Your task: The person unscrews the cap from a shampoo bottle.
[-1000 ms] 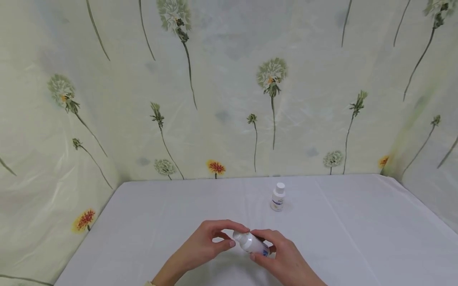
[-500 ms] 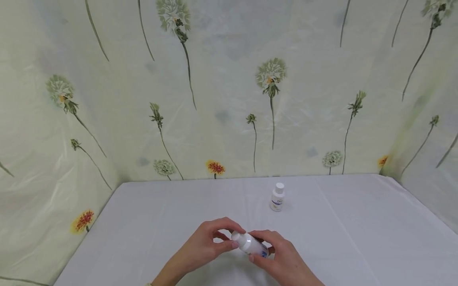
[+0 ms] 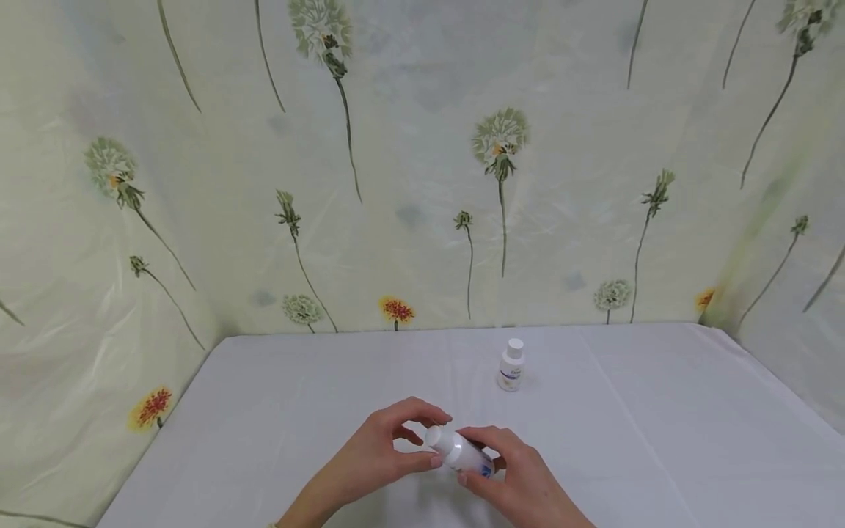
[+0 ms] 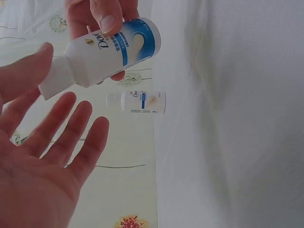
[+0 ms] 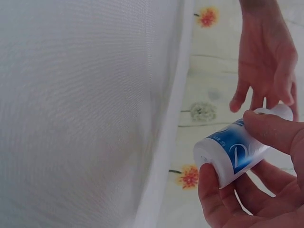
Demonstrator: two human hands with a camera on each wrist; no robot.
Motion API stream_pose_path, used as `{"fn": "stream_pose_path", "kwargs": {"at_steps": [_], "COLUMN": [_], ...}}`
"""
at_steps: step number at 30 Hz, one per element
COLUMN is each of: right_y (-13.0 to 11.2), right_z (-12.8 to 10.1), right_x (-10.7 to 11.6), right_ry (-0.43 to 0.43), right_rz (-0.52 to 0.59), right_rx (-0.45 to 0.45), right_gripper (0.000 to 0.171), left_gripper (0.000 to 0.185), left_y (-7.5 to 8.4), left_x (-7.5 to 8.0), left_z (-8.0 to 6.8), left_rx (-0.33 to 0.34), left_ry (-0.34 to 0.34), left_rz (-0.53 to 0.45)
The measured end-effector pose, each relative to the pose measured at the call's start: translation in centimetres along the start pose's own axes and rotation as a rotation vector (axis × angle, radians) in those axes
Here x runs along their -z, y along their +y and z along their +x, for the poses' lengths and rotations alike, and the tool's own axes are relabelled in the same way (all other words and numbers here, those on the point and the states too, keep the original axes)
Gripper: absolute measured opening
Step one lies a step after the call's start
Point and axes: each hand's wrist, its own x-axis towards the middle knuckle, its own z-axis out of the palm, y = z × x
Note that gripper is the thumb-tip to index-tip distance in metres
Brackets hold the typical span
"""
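Observation:
Low over the white table, my right hand (image 3: pixel 511 475) grips the body of a small white bottle with a blue label (image 3: pixel 465 456), which lies tilted with its cap pointing up and left. My left hand (image 3: pixel 386 456) meets the white cap (image 3: pixel 439 438), forefinger arched over it and thumb under it. In the left wrist view the cap (image 4: pixel 53 80) touches one finger while the other fingers (image 4: pixel 71 128) spread out straight. The right wrist view shows the bottle's (image 5: pixel 232 154) base held between thumb and fingers.
A second small white bottle (image 3: pixel 511 364) stands upright farther back on the table (image 3: pixel 660 425), right of centre, and shows in the left wrist view (image 4: pixel 137 102). Pale sheets printed with flowers (image 3: pixel 422 183) wall in the back and both sides.
Both hands and the bottle have drifted slightly left and toward me. My left forefinger has lifted a little over the cap and the thumb has slid lower.

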Motion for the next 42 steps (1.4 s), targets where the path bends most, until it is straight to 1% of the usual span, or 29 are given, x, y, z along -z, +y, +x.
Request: {"fn": "stream_pose_path", "kwargs": {"at_steps": [3,5,10,14,17,20,23,27,33,35,42], "right_y": [0.02,0.00,0.00,-0.06,-0.16,-0.24,-0.28,-0.23,0.04,0.09,0.03], "right_z": [-0.01,0.02,-0.02,0.00,0.07,0.09,0.09,0.02,-0.23,-0.26,-0.27], "right_x": [0.04,0.05,0.02,0.06,0.11,0.13,0.11,0.05,-0.14,-0.19,-0.15], "right_ry": [0.002,0.009,0.009,-0.006,-0.013,-0.012,-0.008,0.005,0.041,0.051,0.046], "right_rz": [-0.004,-0.013,-0.014,-0.003,0.002,-0.004,-0.010,-0.015,-0.028,-0.031,-0.023], "right_rx": [-0.012,-0.019,-0.024,-0.040,-0.059,-0.062,-0.056,-0.036,0.047,0.061,0.056], "right_gripper": [0.043,0.043,0.042,0.042,0.043,0.043,0.042,0.042,0.040,0.040,0.041], "left_gripper": [0.033,0.031,0.032,0.032,0.030,0.027,0.025,0.022,0.020,0.021,0.020], "left_y": [-0.05,-0.07,-0.11,-0.12,-0.10,-0.09,-0.06,0.11,0.28,0.25,0.30], "left_x": [0.14,0.22,0.29,0.27,0.26,0.22,0.16,0.09,0.07,0.05,-0.05], "left_z": [-0.04,-0.01,-0.07,-0.19,-0.17,-0.11,-0.07,0.03,0.13,0.15,0.13], "left_rx": [-0.059,-0.076,-0.078,-0.089,-0.064,-0.025,0.018,0.057,0.073,0.077,0.098], "left_ry": [-0.033,-0.051,-0.058,-0.040,-0.024,-0.012,0.007,0.031,0.064,0.072,0.098], "left_rz": [-0.024,-0.045,-0.063,-0.046,-0.032,-0.016,0.006,0.031,0.062,0.066,0.058]}}
